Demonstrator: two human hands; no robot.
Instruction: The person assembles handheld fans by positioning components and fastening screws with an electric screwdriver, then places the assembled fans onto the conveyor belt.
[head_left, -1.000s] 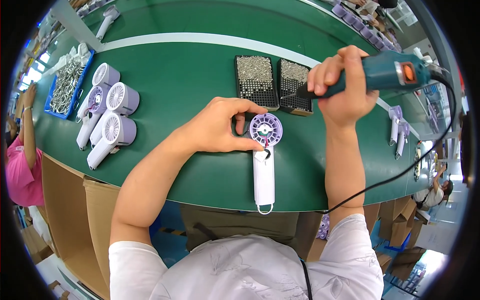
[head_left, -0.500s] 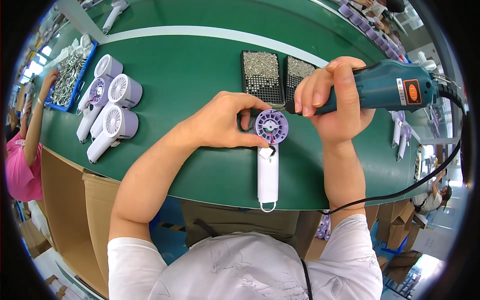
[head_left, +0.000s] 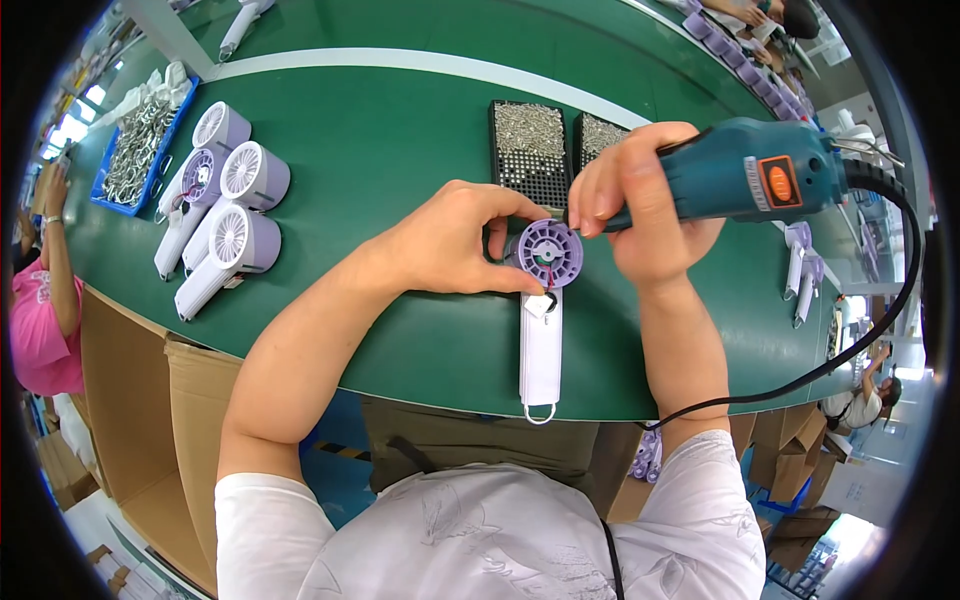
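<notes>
A small handheld fan [head_left: 541, 340] with a white handle and an open purple head lies on the green table, its wrist loop toward me. My left hand [head_left: 455, 240] grips the round head from the left, thumb near the red wires and fingers at the far rim. In my right hand [head_left: 645, 195] is a teal electric screwdriver [head_left: 750, 170], held nearly level with its black nose pointing left. That nose is at the right side of the fan head; my fingers hide the tip. Beyond the hands stand two black screw trays [head_left: 527, 150] filled with small screws.
Several purple-and-white fans [head_left: 230, 220] lie together on the left. Behind them is a blue tray [head_left: 140, 150] of metal rings or loops. The screwdriver's black cable [head_left: 870, 345] curves down the right side. Cardboard boxes [head_left: 130, 400] stand below the table edge. A person in pink [head_left: 50, 320] is at far left.
The electric screwdriver and my right hand have shifted left, closer to the fan head. My left hand still holds the fan. The person at the left has drawn an arm back from the blue tray.
</notes>
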